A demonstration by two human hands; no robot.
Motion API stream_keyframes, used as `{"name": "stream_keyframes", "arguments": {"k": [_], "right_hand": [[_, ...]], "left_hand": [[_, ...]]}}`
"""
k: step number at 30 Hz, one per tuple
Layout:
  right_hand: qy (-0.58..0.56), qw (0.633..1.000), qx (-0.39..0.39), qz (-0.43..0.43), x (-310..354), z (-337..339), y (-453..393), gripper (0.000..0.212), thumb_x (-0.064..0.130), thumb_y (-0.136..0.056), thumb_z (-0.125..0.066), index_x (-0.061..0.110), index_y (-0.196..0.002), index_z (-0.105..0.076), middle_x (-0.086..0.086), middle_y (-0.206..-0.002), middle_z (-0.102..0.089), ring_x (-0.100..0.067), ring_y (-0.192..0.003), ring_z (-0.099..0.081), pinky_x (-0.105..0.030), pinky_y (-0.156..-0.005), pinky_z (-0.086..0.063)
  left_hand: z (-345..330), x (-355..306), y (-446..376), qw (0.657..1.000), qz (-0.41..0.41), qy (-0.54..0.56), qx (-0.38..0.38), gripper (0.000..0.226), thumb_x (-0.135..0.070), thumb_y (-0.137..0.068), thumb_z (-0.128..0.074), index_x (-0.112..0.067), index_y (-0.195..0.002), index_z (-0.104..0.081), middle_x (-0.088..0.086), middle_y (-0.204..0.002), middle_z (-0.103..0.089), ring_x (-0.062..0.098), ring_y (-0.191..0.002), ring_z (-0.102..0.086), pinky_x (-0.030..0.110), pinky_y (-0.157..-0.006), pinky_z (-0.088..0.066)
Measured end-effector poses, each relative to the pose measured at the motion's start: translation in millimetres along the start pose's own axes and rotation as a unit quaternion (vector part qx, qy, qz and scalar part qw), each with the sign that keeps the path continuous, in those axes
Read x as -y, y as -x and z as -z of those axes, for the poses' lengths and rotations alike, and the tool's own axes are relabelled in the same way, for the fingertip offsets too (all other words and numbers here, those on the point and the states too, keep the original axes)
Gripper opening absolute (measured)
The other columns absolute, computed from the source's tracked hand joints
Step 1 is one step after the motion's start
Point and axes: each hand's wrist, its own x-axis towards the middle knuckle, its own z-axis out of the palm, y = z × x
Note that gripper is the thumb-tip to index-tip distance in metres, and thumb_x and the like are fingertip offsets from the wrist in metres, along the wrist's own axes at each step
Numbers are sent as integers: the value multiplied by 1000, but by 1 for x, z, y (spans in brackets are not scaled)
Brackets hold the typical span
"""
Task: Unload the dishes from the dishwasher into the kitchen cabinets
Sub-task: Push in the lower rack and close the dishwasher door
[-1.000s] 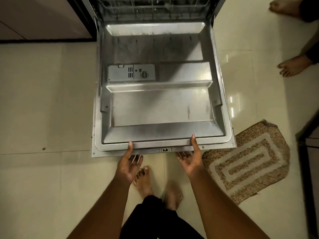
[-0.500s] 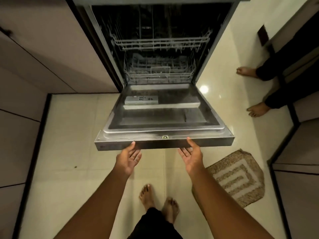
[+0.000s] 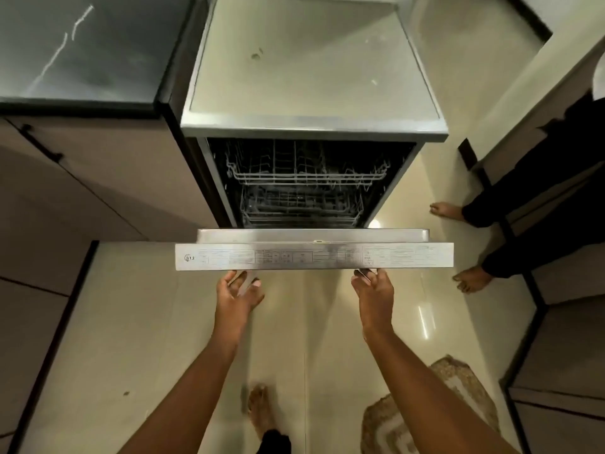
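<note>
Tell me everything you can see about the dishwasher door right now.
The dishwasher door is brushed steel, hinged at the bottom and partly open, its printed control strip facing the camera. The left hand and right hand hold it from beneath, fingers open under its edge. Behind it two wire racks show no dishes.

I counted one dishwasher (image 3: 314, 126) with one door (image 3: 314, 256) and two wire racks inside it, an upper rack (image 3: 307, 173) and a lower rack (image 3: 301, 208). I saw two hands under the door, the left hand (image 3: 237, 294) and the right hand (image 3: 375, 291). There was one floor mat (image 3: 429, 411). A second person (image 3: 537, 204) showed two bare feet.
</note>
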Motion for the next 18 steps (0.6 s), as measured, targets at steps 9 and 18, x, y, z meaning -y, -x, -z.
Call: {"name": "stream_keyframes", "arguments": {"k": [9, 18], "right_hand": [[337, 932, 15, 131, 72, -57, -57, 87, 27, -97, -58, 10, -159, 1, -17, -165, -14, -21, -150, -21, -36, -117, -29], [648, 719, 2, 251, 87, -58, -108, 100, 25, -84, -65, 1, -157, 0, -24, -164, 7, -39, -153, 7, -56, -121, -17]], "left_hand": [[-25, -77, -65, 814, -192, -538, 102, 92, -28, -97, -56, -3, -154, 12, 19, -151, 38, 30, -148, 16, 45, -122, -15], [-32, -111, -122, 621, -240, -745, 36, 99, -46, -90, -59, -3, -154, 4, 19, -159, 24, 30, -149, 19, 58, -119, -5]]}}
